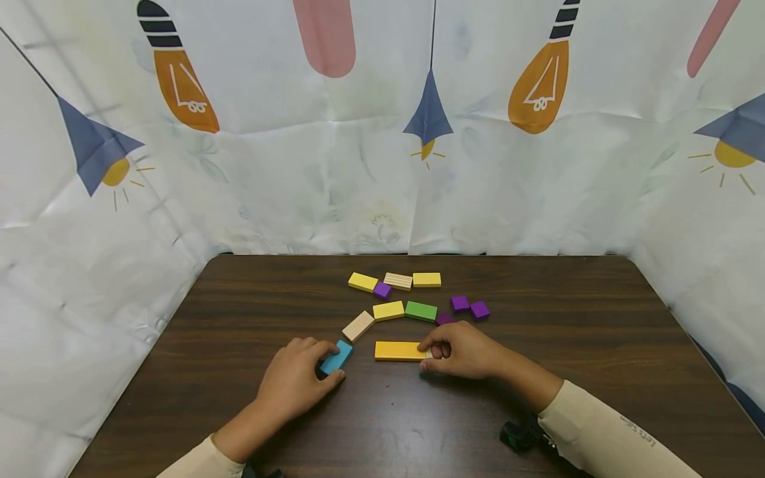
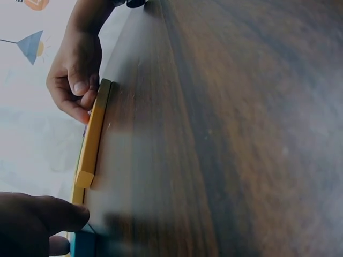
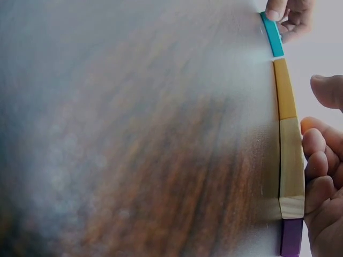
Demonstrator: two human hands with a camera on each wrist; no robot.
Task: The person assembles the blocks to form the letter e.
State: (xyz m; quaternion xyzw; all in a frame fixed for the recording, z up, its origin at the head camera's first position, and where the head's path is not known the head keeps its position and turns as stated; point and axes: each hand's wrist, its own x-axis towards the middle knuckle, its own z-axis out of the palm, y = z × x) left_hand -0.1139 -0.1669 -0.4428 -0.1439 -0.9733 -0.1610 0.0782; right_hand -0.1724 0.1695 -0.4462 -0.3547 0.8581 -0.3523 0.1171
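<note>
White fabric backdrop point(image 1: 370, 179), creased, printed with lamps and bulbs, behind a dark wood-grain counter point(image 1: 251, 285) with a slight sheen.

Blue block point(image 1: 337, 357) is near-left of the layout; left hand point(image 1: 293, 378) pinches it, thumb near side, fingers far side. Right hand point(image 1: 472, 352) has fingers curled in at the right end of the long yellow bar point(image 1: 399, 351), where a plain wood block point(image 3: 291, 155) butts up to it. Can't tell if it's gripping or only touching.

Risks: blue sits right by the beige block's point(image 1: 358, 326) near end, so a small overshoot would likely skew the curve running on through yellow point(image 1: 388, 311) and green point(image 1: 421, 311). Pushing the wood block left could shove the bar; knuckles could clip the purple block point(image 1: 445, 319) just beyond.

All flat-faced, crisp-edged; painted ones look smooth, so probably slide easily. Far row's striped block point(image 1: 398, 281) shows bare grain.
</note>
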